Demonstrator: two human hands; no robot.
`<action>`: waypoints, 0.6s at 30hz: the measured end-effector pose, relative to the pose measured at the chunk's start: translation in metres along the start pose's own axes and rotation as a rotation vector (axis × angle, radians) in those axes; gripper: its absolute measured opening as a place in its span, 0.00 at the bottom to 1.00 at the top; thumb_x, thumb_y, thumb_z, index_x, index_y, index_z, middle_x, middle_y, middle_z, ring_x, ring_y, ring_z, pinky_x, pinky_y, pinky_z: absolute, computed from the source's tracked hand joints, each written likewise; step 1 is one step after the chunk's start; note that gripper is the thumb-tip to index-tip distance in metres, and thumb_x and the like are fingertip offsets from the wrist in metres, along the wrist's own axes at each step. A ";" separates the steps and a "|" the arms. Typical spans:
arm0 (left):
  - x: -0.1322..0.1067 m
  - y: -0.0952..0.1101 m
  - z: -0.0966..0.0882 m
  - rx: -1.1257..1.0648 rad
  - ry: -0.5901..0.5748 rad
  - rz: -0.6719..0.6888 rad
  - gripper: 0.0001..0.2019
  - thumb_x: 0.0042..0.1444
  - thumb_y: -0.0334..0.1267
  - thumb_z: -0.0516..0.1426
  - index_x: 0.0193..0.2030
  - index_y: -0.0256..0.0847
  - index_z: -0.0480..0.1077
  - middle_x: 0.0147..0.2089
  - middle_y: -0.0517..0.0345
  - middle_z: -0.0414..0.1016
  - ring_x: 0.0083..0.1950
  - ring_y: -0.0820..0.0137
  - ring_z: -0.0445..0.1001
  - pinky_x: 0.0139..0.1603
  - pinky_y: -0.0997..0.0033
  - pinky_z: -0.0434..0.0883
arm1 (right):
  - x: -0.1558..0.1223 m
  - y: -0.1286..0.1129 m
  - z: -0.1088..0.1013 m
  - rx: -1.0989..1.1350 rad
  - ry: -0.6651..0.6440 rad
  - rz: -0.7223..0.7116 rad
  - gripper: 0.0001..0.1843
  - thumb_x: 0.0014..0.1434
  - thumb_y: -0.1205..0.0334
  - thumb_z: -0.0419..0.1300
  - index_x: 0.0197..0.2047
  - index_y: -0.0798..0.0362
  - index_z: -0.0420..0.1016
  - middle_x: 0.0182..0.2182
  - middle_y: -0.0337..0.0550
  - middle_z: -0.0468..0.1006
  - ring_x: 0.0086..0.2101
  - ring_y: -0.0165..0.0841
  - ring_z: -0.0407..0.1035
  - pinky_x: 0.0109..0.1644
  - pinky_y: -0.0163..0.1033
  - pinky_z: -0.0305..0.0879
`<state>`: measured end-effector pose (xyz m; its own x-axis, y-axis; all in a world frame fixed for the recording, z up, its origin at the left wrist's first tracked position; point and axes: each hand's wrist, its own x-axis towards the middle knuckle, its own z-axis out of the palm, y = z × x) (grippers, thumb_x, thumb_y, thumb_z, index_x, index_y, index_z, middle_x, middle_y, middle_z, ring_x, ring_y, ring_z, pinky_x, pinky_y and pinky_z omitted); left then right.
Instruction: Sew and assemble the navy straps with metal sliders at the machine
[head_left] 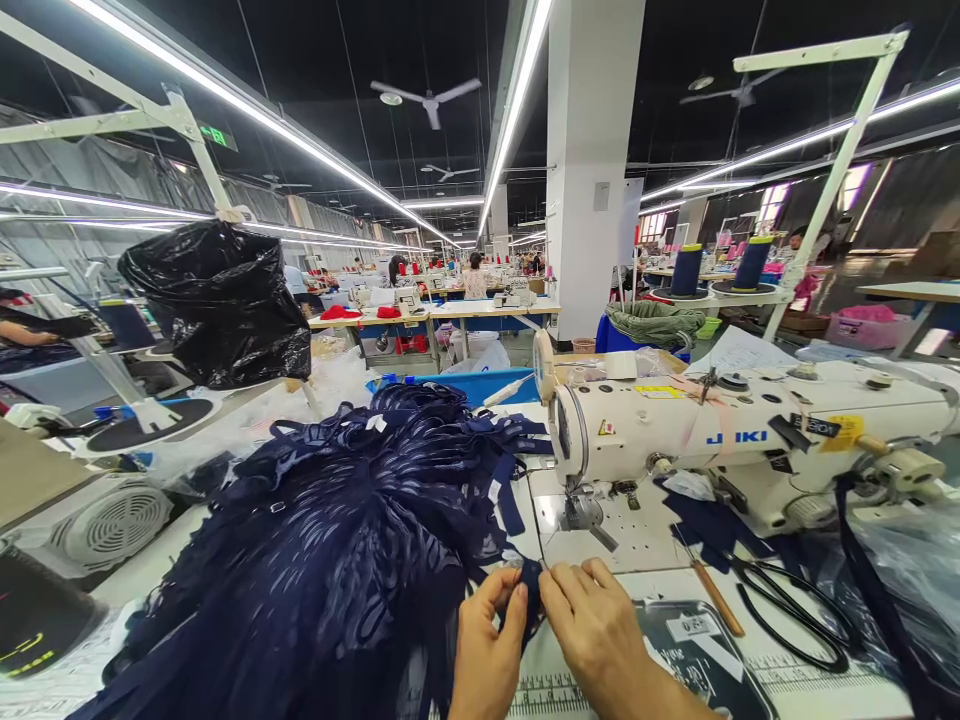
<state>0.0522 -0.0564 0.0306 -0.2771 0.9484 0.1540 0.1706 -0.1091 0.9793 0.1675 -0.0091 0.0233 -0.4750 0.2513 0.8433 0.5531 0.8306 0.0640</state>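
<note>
Spreading across the near left, the heap of navy fabric pieces [352, 560] reaches toward the white sewing machine [735, 425] at right, with a black plastic bag [217, 300] hanging farther off at left. Before the machine, along the heap's right edge, my right hand [596, 630] and left hand [491, 635] nearly meet; to their right lie black scissors [752, 572] and a wooden-handled tool [718, 598]. Smallest, a navy fabric end [532, 588] lies between my hands, pinched by my left thumb and forefinger and gripped by my curled right fingers.
</note>
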 end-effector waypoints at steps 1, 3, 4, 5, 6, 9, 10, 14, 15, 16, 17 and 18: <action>-0.001 0.001 0.001 0.031 0.012 0.012 0.13 0.51 0.46 0.53 0.30 0.36 0.67 0.27 0.57 0.69 0.30 0.71 0.65 0.34 0.74 0.64 | 0.001 0.000 0.000 -0.034 -0.008 -0.012 0.18 0.56 0.79 0.40 0.24 0.57 0.65 0.18 0.42 0.61 0.21 0.31 0.52 0.28 0.39 0.45; -0.002 0.001 0.002 0.018 0.014 0.008 0.13 0.51 0.46 0.53 0.29 0.36 0.67 0.26 0.57 0.69 0.30 0.71 0.66 0.34 0.74 0.64 | 0.003 0.004 -0.002 -0.038 -0.023 -0.025 0.18 0.55 0.79 0.40 0.21 0.56 0.63 0.17 0.41 0.60 0.21 0.31 0.50 0.28 0.39 0.44; -0.002 0.001 0.003 -0.022 0.010 -0.011 0.14 0.50 0.47 0.54 0.29 0.36 0.67 0.25 0.58 0.69 0.29 0.71 0.66 0.32 0.74 0.64 | 0.004 0.008 -0.004 -0.016 -0.025 -0.014 0.18 0.55 0.79 0.41 0.20 0.55 0.61 0.17 0.40 0.59 0.21 0.31 0.49 0.28 0.38 0.44; -0.002 0.001 0.003 -0.077 0.012 -0.042 0.14 0.50 0.47 0.54 0.29 0.36 0.67 0.24 0.58 0.69 0.27 0.72 0.66 0.31 0.75 0.64 | 0.005 0.013 -0.005 0.013 -0.023 0.019 0.18 0.55 0.78 0.41 0.20 0.55 0.60 0.17 0.40 0.59 0.21 0.30 0.49 0.28 0.38 0.45; -0.002 0.001 0.003 -0.142 0.021 -0.079 0.14 0.49 0.48 0.55 0.29 0.36 0.67 0.23 0.59 0.69 0.26 0.73 0.66 0.30 0.75 0.64 | 0.005 0.019 -0.006 0.041 -0.016 0.069 0.17 0.56 0.78 0.42 0.20 0.54 0.59 0.17 0.39 0.58 0.21 0.30 0.49 0.28 0.37 0.45; -0.001 0.001 0.004 -0.309 0.079 -0.190 0.14 0.47 0.48 0.57 0.30 0.36 0.67 0.22 0.58 0.71 0.23 0.74 0.65 0.28 0.76 0.63 | 0.001 0.033 -0.007 0.124 0.009 0.242 0.14 0.57 0.75 0.44 0.22 0.55 0.59 0.19 0.38 0.59 0.22 0.30 0.51 0.28 0.35 0.47; -0.001 0.000 0.005 -0.339 0.093 -0.213 0.14 0.46 0.47 0.57 0.30 0.36 0.67 0.22 0.58 0.71 0.23 0.74 0.65 0.27 0.77 0.63 | -0.002 0.035 -0.007 0.164 0.000 0.273 0.13 0.58 0.74 0.44 0.24 0.55 0.60 0.20 0.38 0.61 0.22 0.30 0.52 0.28 0.35 0.47; 0.000 0.000 0.007 -0.361 0.098 -0.217 0.15 0.43 0.47 0.59 0.28 0.36 0.68 0.21 0.57 0.71 0.22 0.75 0.65 0.25 0.78 0.62 | -0.009 0.031 -0.007 0.345 -0.087 0.298 0.11 0.60 0.72 0.44 0.28 0.54 0.61 0.22 0.38 0.65 0.22 0.29 0.55 0.28 0.34 0.49; 0.000 0.000 0.007 -0.359 0.097 -0.209 0.14 0.43 0.47 0.59 0.28 0.36 0.68 0.20 0.58 0.71 0.22 0.75 0.65 0.25 0.78 0.62 | -0.009 0.028 -0.007 0.369 -0.100 0.293 0.11 0.60 0.71 0.44 0.29 0.54 0.62 0.22 0.38 0.65 0.22 0.29 0.55 0.28 0.34 0.50; 0.001 0.000 0.007 -0.358 0.093 -0.205 0.14 0.44 0.47 0.59 0.28 0.35 0.68 0.21 0.58 0.71 0.22 0.75 0.65 0.26 0.78 0.62 | -0.009 0.025 -0.007 0.377 -0.107 0.284 0.10 0.60 0.70 0.44 0.30 0.54 0.63 0.23 0.38 0.66 0.23 0.29 0.56 0.29 0.35 0.50; 0.001 0.000 0.007 -0.358 0.087 -0.204 0.14 0.44 0.46 0.59 0.28 0.35 0.68 0.21 0.58 0.71 0.22 0.75 0.65 0.26 0.78 0.62 | -0.009 0.023 -0.008 0.368 -0.106 0.273 0.10 0.60 0.70 0.45 0.30 0.54 0.63 0.23 0.38 0.66 0.23 0.30 0.56 0.29 0.35 0.50; 0.001 -0.001 0.007 -0.357 0.081 -0.202 0.14 0.45 0.46 0.58 0.28 0.36 0.68 0.21 0.58 0.71 0.22 0.75 0.65 0.27 0.77 0.63 | -0.008 0.020 -0.008 0.348 -0.104 0.253 0.10 0.60 0.70 0.45 0.30 0.54 0.63 0.23 0.39 0.66 0.24 0.30 0.56 0.29 0.35 0.50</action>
<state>0.0584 -0.0533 0.0291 -0.3473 0.9364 -0.0501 -0.2290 -0.0328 0.9729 0.1880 0.0017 0.0216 -0.4302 0.5019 0.7503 0.4058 0.8500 -0.3359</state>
